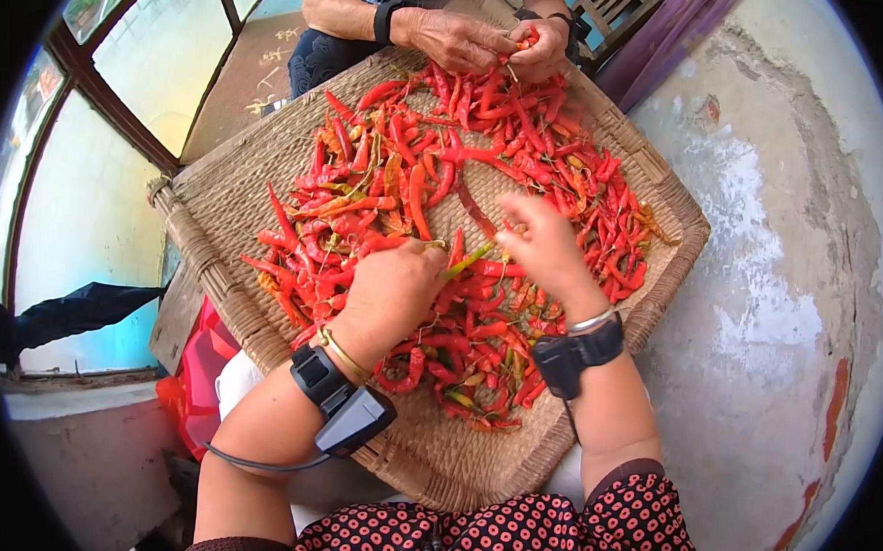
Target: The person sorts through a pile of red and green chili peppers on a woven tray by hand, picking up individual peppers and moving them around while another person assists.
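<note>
Red chili peppers are heaped over a woven tray. My left hand is closed at the middle of the heap, its fingertips pinched on a pepper. A yellow-green pepper points out to the right of those fingertips. Just right of it, my right hand is raised over the peppers, blurred by motion, with thumb and fingers apart and nothing seen between them. Both wrists carry a bangle and a black strapped device.
Across the tray, another person's hands hold a red pepper at the far rim. A rough plaster wall stands at the right. Framed window panes are at the left, with a dark cloth below.
</note>
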`<state>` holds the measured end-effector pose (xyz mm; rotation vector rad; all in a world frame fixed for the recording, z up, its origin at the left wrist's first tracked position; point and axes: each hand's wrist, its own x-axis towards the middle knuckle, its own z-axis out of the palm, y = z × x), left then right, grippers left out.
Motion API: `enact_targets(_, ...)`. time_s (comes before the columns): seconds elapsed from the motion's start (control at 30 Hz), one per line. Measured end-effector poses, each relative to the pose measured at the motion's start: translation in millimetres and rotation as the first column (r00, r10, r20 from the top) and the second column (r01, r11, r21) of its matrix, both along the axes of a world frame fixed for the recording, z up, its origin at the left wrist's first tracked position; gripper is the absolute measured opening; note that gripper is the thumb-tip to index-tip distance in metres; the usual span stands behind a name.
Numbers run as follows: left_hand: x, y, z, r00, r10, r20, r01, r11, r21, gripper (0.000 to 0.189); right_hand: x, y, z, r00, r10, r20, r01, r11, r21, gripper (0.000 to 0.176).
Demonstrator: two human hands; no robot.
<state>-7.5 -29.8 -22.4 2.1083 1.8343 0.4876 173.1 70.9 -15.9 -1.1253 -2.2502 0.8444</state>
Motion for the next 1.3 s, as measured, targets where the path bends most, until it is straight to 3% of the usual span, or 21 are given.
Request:
enact_targets(0.07, -4, 3, 3, 0.992, 0.106, -0.064, -0.101, 0.992, 0.071, 0.020, -5, -4, -13, 0.921, 0.261, 0.289, -0.320, 0.930, 0.179, 0.030)
enact_targets(0.13, -7, 3, 5, 0.985, 0.126, -0.121, -0.124, 0.992, 0.025, 0.020, -15, -14, -29, 0.927, 0.287, 0.242, -0.346, 0.904, 0.252, 0.032)
enact_targets(0.23, -10, 3, 2, 0.974, 0.129, -0.184, -0.120, 0.991, 0.055, 0.018, -21, -16, -38, 0.927, 0.246, 0.282, -0.343, 0.860, 0.377, 0.013)
enact_targets(0.4, -13, 4, 0, 0.963, 0.068, -0.262, -0.072, 0.997, -0.007, 0.016, -7, -10, -9, 0.909, 0.299, 0.290, -0.374, 0.893, 0.252, 0.010)
enact_targets(0.53, -13, 4, -1, 0.974, 0.061, -0.220, -0.063, 0.998, -0.001, 0.016, 12, -2, 3, 0.879, 0.137, 0.457, -0.206, 0.973, 0.105, 0.012)
enact_targets(0.63, -13, -1, 3, 0.968, 0.024, -0.250, -0.043, 0.996, -0.072, 0.017, 20, 4, 14, 0.955, 0.177, 0.239, -0.086, 0.934, -0.348, 0.018)
enact_targets(0.67, -13, -3, 6, 0.968, -0.007, -0.249, -0.014, 0.996, -0.083, 0.017, 18, 5, 15, 0.954, 0.178, 0.240, -0.087, 0.934, -0.346, 0.018)
enact_targets(0.73, -14, -6, 7, 0.968, -0.035, -0.247, 0.013, 0.996, -0.091, 0.018, 12, 7, 17, 0.992, -0.091, -0.081, 0.031, 0.829, -0.558, 0.018)
enact_targets(0.77, -14, -8, 6, 0.962, -0.049, -0.269, 0.025, 0.995, -0.093, 0.018, 13, 10, 9, 0.936, -0.217, -0.275, 0.027, 0.826, -0.562, 0.024)
enact_targets(0.8, -14, -8, 5, 0.955, -0.064, -0.290, 0.038, 0.995, -0.096, 0.018, 8, 9, 8, 0.937, -0.216, -0.276, 0.026, 0.827, -0.562, 0.024)
enact_targets(0.87, -14, -9, 1, 0.944, -0.069, -0.323, 0.045, 0.996, -0.083, 0.018, -7, 5, 4, 0.699, -0.368, -0.613, 0.159, 0.916, -0.368, 0.036)
enact_targets(0.93, -13, -8, 3, 0.931, -0.075, -0.358, 0.054, 0.996, -0.070, 0.017, -2, 4, 1, 0.785, -0.372, -0.496, 0.224, 0.916, -0.332, 0.037)
enact_targets(0.97, -12, -7, 9, 0.952, -0.016, -0.306, 0.018, 1.000, 0.002, 0.014, 1, 3, 0, 0.949, -0.190, -0.251, 0.140, 0.969, -0.202, 0.035)
enact_targets(1.0, -11, -7, 14, 0.968, 0.040, -0.248, -0.022, 0.997, 0.071, 0.012, 1, 0, 2, 0.999, -0.010, 0.040, 0.014, 0.995, -0.102, 0.034)
enact_targets(1.03, -12, -5, 17, 0.968, 0.039, -0.249, -0.022, 0.997, 0.069, 0.012, -4, -6, 3, 0.996, 0.049, -0.080, -0.075, 0.933, -0.353, 0.031)
enact_targets(1.1, -15, 0, 21, 0.937, 0.059, 0.344, -0.151, 0.957, 0.246, 0.005, -14, -21, 9, 0.975, 0.095, -0.203, -0.180, 0.870, -0.459, 0.031)
enact_targets(1.13, -16, 3, 19, 0.938, 0.059, 0.342, -0.150, 0.958, 0.244, 0.005, -19, -27, 12, 0.937, 0.124, -0.327, -0.293, 0.790, -0.539, 0.031)
enact_targets(1.17, -18, 5, 15, 0.710, 0.118, 0.694, -0.196, 0.980, 0.034, 0.004, -23, -31, 14, 0.915, 0.100, -0.392, -0.335, 0.730, -0.596, 0.031)
enact_targets(1.2, -18, 7, 15, 0.359, 0.219, 0.907, -0.150, 0.973, -0.176, 0.003, -24, -32, 16, 0.914, 0.100, -0.394, -0.336, 0.729, -0.596, 0.031)
enact_targets(1.23, -20, 6, 24, 0.239, 0.280, 0.930, -0.096, 0.960, -0.264, 0.009, -24, -33, 17, 0.913, 0.149, -0.379, -0.370, 0.694, -0.618, 0.030)
enact_targets(1.3, -21, 7, 27, 0.150, 0.325, 0.934, -0.049, 0.946, -0.321, 0.008, -22, -32, 14, 0.912, 0.221, -0.344, -0.402, 0.645, -0.650, 0.024)
